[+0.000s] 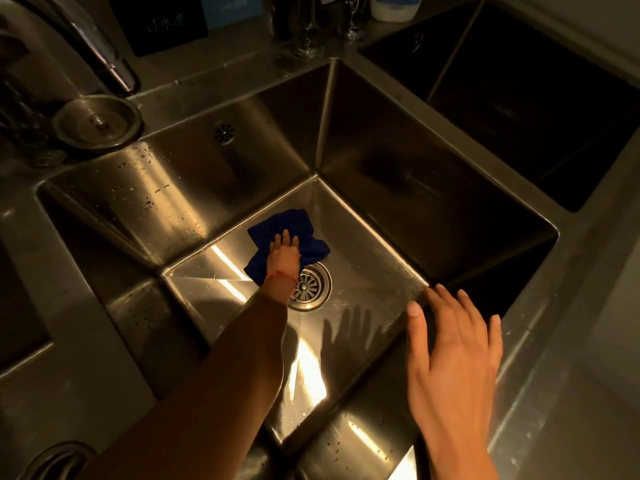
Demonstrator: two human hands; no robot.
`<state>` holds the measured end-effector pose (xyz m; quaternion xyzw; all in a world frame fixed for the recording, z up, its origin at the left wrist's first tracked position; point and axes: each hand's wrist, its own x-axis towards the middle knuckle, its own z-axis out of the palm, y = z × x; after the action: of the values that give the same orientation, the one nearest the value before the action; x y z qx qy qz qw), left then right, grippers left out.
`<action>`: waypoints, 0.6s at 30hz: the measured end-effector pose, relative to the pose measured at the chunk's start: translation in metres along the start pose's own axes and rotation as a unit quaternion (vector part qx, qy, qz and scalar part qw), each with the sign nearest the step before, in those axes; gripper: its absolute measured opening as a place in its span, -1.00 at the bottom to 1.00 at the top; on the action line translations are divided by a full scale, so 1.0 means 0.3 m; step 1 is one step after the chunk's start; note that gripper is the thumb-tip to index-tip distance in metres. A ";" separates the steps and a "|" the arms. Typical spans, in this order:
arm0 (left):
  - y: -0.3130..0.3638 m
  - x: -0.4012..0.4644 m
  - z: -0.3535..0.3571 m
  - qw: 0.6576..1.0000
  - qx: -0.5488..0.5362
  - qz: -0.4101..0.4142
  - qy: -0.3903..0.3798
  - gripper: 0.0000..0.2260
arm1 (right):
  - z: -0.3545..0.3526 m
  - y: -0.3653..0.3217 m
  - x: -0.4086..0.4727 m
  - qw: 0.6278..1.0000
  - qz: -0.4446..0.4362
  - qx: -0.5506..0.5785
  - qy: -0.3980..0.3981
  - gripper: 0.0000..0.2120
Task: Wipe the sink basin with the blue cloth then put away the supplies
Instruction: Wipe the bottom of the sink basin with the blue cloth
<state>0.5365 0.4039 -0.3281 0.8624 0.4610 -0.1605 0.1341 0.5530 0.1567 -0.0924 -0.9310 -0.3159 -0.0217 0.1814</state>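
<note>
Stainless steel sink basin: deep, square, set in a steel counter; water droplets speckle its left wall, and an overflow vent sits high on the far wall near the far left corner. Bright light streaks fall across the floor of the basin.

Second basin: dark, lies past the right rim of the first, towards the far right corner of the counter.

Faucet: curved metal spout, rising at the far left corner of the counter.

Left arm, bare: reaches down from the near edge into the basin, with a thin red string bracelet at the wrist.

Right hand: fingers spread and straight, palm down, released and holding nothing, above the near right rim of the basin. Whether it touches the rim cannot be told. Its shadow lies on the basin floor.

Round metal sink stopper: lies on the counter at the far left rim, beside the faucet base.

Blue cloth: dark blue, crumpled, flat on the basin floor at about its middle, just beyond the drain and overlapping its far edge.

Drain strainer: round, slotted, in the basin floor, partly hidden by the left wrist.

Left hand: palm down on the cloth, fingers extended, pressing it to the floor rather than clenching it.
</note>
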 end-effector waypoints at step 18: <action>-0.101 -0.136 0.029 0.997 -0.012 -0.075 0.018 -0.40 | -0.009 -0.005 0.001 0.999 -0.003 0.035 0.006 -0.43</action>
<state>0.4883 0.3863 -0.3221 0.8264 0.5286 -0.1497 0.1234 0.5524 0.1569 -0.0893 -0.9230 -0.3182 -0.0170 0.2159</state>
